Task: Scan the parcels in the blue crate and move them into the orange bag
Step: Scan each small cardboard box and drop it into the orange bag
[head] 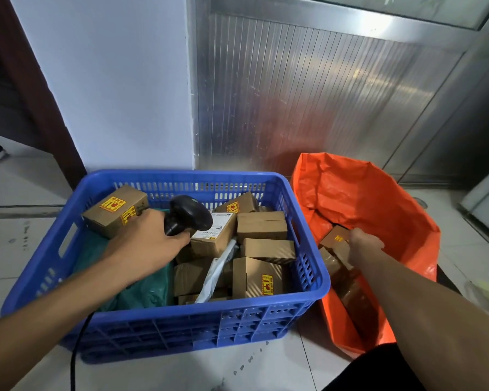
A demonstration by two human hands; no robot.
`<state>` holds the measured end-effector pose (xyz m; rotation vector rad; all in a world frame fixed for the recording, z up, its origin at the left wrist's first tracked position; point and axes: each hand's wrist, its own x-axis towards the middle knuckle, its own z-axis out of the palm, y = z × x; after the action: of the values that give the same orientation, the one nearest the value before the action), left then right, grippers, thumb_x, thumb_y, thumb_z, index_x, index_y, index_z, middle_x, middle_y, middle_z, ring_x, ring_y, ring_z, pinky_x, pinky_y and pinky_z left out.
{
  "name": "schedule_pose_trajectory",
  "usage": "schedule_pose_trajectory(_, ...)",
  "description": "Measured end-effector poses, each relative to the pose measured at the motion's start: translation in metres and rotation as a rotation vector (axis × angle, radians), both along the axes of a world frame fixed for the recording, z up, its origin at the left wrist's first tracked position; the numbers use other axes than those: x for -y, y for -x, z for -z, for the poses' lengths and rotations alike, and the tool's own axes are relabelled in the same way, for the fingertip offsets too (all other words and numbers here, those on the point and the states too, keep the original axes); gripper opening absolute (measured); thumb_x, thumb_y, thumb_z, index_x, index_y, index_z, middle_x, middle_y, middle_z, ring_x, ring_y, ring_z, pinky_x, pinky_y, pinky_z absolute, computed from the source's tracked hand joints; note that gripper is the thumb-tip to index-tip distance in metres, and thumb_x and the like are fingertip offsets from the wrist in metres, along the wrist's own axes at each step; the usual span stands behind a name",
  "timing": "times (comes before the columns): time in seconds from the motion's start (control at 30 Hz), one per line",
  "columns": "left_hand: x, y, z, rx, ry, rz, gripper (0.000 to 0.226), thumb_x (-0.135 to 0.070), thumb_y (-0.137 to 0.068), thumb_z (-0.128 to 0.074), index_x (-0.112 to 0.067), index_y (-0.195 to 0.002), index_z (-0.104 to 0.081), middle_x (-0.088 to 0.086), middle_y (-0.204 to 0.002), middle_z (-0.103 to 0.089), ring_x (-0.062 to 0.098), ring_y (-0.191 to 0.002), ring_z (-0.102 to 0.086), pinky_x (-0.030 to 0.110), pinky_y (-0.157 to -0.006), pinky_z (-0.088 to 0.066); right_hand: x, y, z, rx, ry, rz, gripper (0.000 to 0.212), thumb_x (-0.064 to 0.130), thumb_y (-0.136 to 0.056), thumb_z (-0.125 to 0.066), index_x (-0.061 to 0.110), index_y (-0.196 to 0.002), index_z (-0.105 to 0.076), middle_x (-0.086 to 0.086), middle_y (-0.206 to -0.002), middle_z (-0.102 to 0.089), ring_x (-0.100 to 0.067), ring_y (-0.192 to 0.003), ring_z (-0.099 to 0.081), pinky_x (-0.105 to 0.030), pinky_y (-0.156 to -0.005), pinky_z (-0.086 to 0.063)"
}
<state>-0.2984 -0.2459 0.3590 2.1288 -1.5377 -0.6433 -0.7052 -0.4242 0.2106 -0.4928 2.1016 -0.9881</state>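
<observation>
A blue crate (181, 325) on the floor holds several cardboard parcels (261, 225), a white poly mailer (219, 268) and green plastic (141, 292). My left hand (150, 235) grips a black barcode scanner (185, 214) over the crate, its head above a parcel with a white label (218, 230). To the right stands the open orange bag (378, 210) with several parcels inside. My right hand (363, 241) reaches into the bag and rests on a cardboard parcel with a yellow sticker (333, 235); its fingers are hidden behind the hand.
A white wall panel (119, 80) and a ribbed metal door (308, 94) stand right behind the crate and bag. The scanner's black cable (76, 348) trails down over the crate's front to the tiled floor. Crumpled clear plastic (486, 292) lies at the far right.
</observation>
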Motion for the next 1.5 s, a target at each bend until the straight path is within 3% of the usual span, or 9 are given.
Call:
schedule_pose_trajectory(0.13, 0.0, 0.001, -0.002, -0.01, 0.005, 0.004, 0.031, -0.04, -0.087, -0.071, -0.015, -0.073, -0.059, 0.006, -0.057, -0.057, 0.029, -0.054, -0.059, 0.041, -0.06, -0.056, -0.01, -0.049, -0.041, -0.288, 0.023, -0.081, 0.063, 0.029, -0.086, -0.053, 0.001, -0.141, -0.039, -0.027, -0.145, -0.039, -0.046, -0.132, -0.043, -0.049, -0.11, -0.04)
schedule_pose_trajectory(0.27, -0.001, 0.002, -0.004, 0.012, -0.002, -0.002, 0.033, -0.04, -0.087, -0.071, -0.014, -0.073, -0.059, 0.006, -0.057, -0.058, 0.027, -0.053, -0.06, 0.04, -0.06, -0.055, -0.006, -0.084, -0.044, -0.564, 0.136, -0.513, 0.039, 0.031, -0.073, -0.046, 0.004, -0.096, -0.063, -0.021, -0.099, -0.062, -0.038, -0.092, -0.06, -0.041, -0.081, -0.046)
schedule_pose_trajectory(0.4, -0.001, 0.0, -0.004, 0.005, -0.003, -0.001, 0.03, -0.04, -0.087, -0.071, -0.014, -0.076, -0.062, 0.006, -0.058, -0.059, 0.027, -0.054, -0.061, 0.04, -0.06, -0.056, -0.027, -0.134, -0.056, -0.739, 0.263, -0.95, 0.031, 0.016, -0.091, -0.059, 0.007, -0.12, -0.061, -0.012, -0.117, -0.06, -0.031, -0.107, -0.058, -0.037, -0.092, -0.047)
schedule_pose_trajectory(0.53, -0.003, 0.0, -0.006, -0.007, 0.001, -0.002, 0.034, -0.041, -0.088, -0.071, -0.013, -0.074, -0.058, 0.005, -0.058, -0.056, 0.025, -0.054, -0.058, 0.033, -0.057, -0.046, -0.043, -0.178, -0.057, -0.813, 0.258, -1.39, 0.033, 0.02, -0.092, -0.066, 0.014, -0.124, -0.06, -0.008, -0.125, -0.058, -0.025, -0.111, -0.058, -0.034, -0.091, -0.047)
schedule_pose_trajectory(0.8, -0.007, -0.009, -0.01, 0.022, 0.013, -0.006, 0.031, -0.045, -0.088, -0.069, -0.015, -0.086, -0.062, 0.005, -0.067, -0.06, 0.027, -0.068, -0.062, 0.033, -0.061, -0.046, -0.078, -0.244, -0.038, -0.932, 0.024, -1.917, 0.071, 0.015, -0.089, -0.073, 0.022, -0.151, -0.039, -0.013, -0.147, -0.041, -0.034, -0.13, -0.049, -0.044, -0.102, -0.051)
schedule_pose_trajectory(0.93, -0.008, -0.013, -0.013, 0.035, 0.01, -0.013, 0.031, -0.047, -0.088, -0.069, -0.016, -0.088, -0.063, 0.003, -0.066, -0.058, 0.025, -0.063, -0.057, 0.03, -0.055, -0.037, -0.084, -0.257, -0.029, -1.009, -0.058, -2.091, 0.076, 0.013, -0.09, -0.07, 0.02, -0.156, -0.032, -0.016, -0.146, -0.043, -0.034, -0.128, -0.05, -0.042, -0.097, -0.051)
schedule_pose_trajectory(1.2, -0.01, -0.019, -0.013, 0.04, 0.008, -0.046, 0.032, -0.046, -0.087, -0.069, -0.015, -0.084, -0.06, 0.004, -0.069, -0.058, 0.03, -0.071, -0.062, 0.032, -0.059, -0.043, -0.098, -0.258, -0.017, -1.196, -0.135, -2.288, 0.062, 0.01, -0.098, -0.058, 0.026, -0.153, -0.035, -0.014, -0.153, -0.034, -0.039, -0.132, -0.048, -0.05, -0.101, -0.049)
schedule_pose_trajectory(1.37, -0.009, -0.019, -0.012, 0.044, 0.027, -0.045, 0.026, -0.046, -0.086, -0.067, -0.021, -0.084, -0.061, 0.004, -0.081, -0.065, 0.029, -0.083, -0.067, 0.033, -0.068, -0.051, -0.104, -0.269, -0.019, -1.324, -0.119, -2.263, 0.035, 0.014, -0.101, -0.054, 0.007, -0.135, -0.054, -0.017, -0.14, -0.051, -0.035, -0.125, -0.054, -0.048, -0.099, -0.048)
schedule_pose_trajectory(1.5, -0.011, -0.017, -0.014, 0.065, 0.031, -0.062, 0.034, -0.046, -0.089, -0.067, -0.023, -0.072, -0.048, -0.002, -0.076, -0.059, 0.02, -0.073, -0.06, 0.028, -0.059, -0.04, -0.098, -0.271, -0.018, -1.356, -0.038, -2.215, 0.028, 0.017, -0.099, -0.058, 0.008, -0.125, -0.061, -0.015, -0.129, -0.059, -0.032, -0.114, -0.059, -0.046, -0.091, -0.05)
